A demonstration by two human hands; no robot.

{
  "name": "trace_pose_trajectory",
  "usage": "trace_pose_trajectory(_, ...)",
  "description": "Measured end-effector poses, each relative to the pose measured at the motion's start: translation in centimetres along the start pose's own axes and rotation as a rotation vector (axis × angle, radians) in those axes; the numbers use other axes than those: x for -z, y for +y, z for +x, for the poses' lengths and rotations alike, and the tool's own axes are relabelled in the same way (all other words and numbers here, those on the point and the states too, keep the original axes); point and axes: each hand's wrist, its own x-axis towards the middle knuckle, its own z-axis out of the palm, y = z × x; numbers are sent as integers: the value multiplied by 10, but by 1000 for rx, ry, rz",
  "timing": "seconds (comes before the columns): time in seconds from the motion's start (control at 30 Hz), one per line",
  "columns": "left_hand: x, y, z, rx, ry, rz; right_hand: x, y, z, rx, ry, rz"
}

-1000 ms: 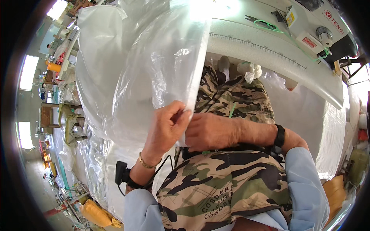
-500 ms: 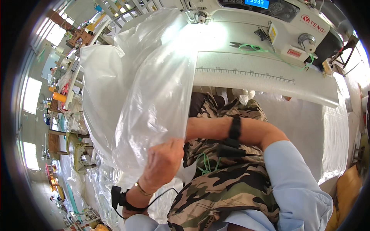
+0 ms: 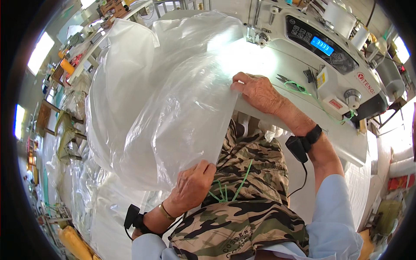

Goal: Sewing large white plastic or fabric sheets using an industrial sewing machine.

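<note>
A large sheet of translucent white plastic (image 3: 182,108) spreads from the sewing machine (image 3: 320,52) down over the left side of my lap. My left hand (image 3: 193,184) pinches its near right edge, fingers curled over the film. Higher along the same edge, my right hand (image 3: 260,93) grips the sheet between thumb and fingers, just below the brightly lit needle area. The plastic's edge runs fairly straight between both hands. Small snips (image 3: 291,82) with a green cord lie on the machine bed, to the right of my right hand.
The machine's head carries a lit blue display (image 3: 322,46) and thread cones (image 3: 340,19). Green strings (image 3: 223,195) lie on my camouflage apron (image 3: 242,221). More plastic film (image 3: 115,212) is heaped at the lower left, near a wooden stool (image 3: 65,134).
My right hand has come up from beside the left hand to the sheet's upper edge near the needle. The left hand keeps its pinch, and the view has turned.
</note>
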Motion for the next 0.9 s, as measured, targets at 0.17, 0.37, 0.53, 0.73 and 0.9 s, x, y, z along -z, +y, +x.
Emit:
trace_pose_trajectory(0.17,-5,0,-1,39,47,-96,-7,2,13,133,-20,-31)
trace_pose_trajectory(0.37,-4,-6,-5,100,133,-247,-10,25,17,-107,-77,16)
trace_pose_trajectory(0.53,-1,-7,-10,116,173,-319,-18,36,15,-59,11,103)
trace_pose_trajectory(0.73,-5,-5,-16,202,232,-350,-20,34,22,-90,-35,93)
trace_pose_trajectory(0.9,-15,-20,-12,250,116,-276,-26,27,22,-257,-37,66)
